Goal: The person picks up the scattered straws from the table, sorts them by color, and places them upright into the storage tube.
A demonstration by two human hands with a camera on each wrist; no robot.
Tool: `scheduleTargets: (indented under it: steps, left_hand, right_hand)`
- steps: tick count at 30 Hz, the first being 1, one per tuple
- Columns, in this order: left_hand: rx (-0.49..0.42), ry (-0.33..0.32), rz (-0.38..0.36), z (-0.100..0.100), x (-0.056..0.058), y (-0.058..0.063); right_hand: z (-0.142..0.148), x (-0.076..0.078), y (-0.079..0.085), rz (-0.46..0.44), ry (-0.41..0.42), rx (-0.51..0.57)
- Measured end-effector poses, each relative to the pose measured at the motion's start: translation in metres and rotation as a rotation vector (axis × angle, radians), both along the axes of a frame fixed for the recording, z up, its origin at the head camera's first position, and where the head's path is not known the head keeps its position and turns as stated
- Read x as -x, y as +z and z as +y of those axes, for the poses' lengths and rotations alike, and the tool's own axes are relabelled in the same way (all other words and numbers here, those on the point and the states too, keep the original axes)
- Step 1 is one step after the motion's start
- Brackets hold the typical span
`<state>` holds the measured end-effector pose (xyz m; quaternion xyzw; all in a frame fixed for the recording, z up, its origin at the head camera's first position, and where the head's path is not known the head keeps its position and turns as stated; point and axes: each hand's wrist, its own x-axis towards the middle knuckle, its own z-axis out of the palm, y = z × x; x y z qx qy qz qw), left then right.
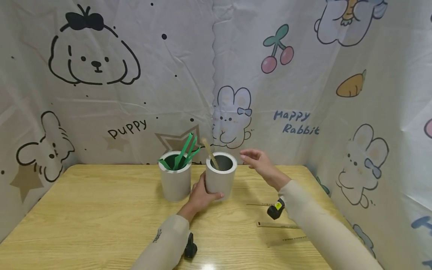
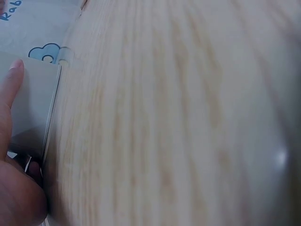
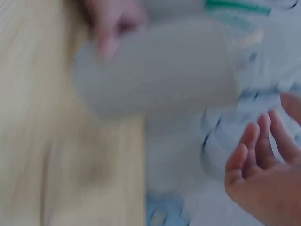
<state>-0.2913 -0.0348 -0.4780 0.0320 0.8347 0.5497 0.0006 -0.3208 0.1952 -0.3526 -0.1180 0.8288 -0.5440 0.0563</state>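
Two white cylindrical cups stand near the table's far edge. My left hand (image 1: 201, 195) grips the right cup (image 1: 222, 182) low on its side, thumb across the front and fingers at its left. A tan stick (image 1: 209, 150) leans out of that cup. Several green strips (image 1: 183, 150) poke up from the left cup (image 1: 175, 184). To the right of the gripped cup, at about rim height, my right hand (image 1: 261, 165) is raised with nothing in it. The right wrist view shows its fingers (image 3: 263, 143) loosely bent and apart from the cup.
Several thin tan strips with printed marks, one of them a flat strip (image 1: 280, 225), lie on the wooden table (image 1: 101, 217) under and beside my right forearm. A printed cloth (image 1: 189, 75) hangs behind the table and along its sides. Each wrist carries a small black camera (image 1: 276, 210).
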Motion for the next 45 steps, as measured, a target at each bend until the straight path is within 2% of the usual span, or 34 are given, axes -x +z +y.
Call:
scheduleTargets:
  steps: [6, 14, 19, 27, 30, 32, 38, 40, 45]
  left_hand:
    - [-0.009, -0.004, -0.004, 0.001, -0.003, 0.004]
    - [-0.017, -0.002, -0.008, -0.001, -0.005, 0.006]
    - [-0.013, 0.002, -0.01, -0.002, -0.004, 0.006]
    - [-0.011, 0.006, -0.014, -0.001, -0.001, 0.001]
    - [-0.009, 0.005, -0.014, 0.0, -0.001, 0.001]
    - [-0.012, 0.004, -0.013, 0.0, -0.002, 0.002]
    - [-0.017, 0.001, -0.009, 0.0, -0.001, 0.002]
    - [-0.012, 0.002, -0.008, 0.0, 0.0, 0.001]
    - [-0.009, -0.002, -0.005, 0.0, 0.0, 0.0]
  right_hand:
    - [0.075, -0.009, -0.035, -0.024, 0.088, -0.205]
    - [0.146, -0.029, -0.069, -0.046, 0.201, -0.322]
    - [0.163, -0.036, -0.081, -0.016, 0.219, -0.352]
    - [0.163, -0.036, -0.091, 0.087, 0.226, -0.379]
    - [0.159, -0.033, -0.084, 0.089, 0.223, -0.382]
    - [0.154, -0.03, -0.073, 0.071, 0.203, -0.36]
    - [0.118, -0.026, -0.018, -0.002, 0.136, -0.178]
    - [0.1, -0.024, 0.001, -0.013, 0.138, -0.05]
    - [0.047, -0.022, 0.042, -0.021, 0.177, 0.376]
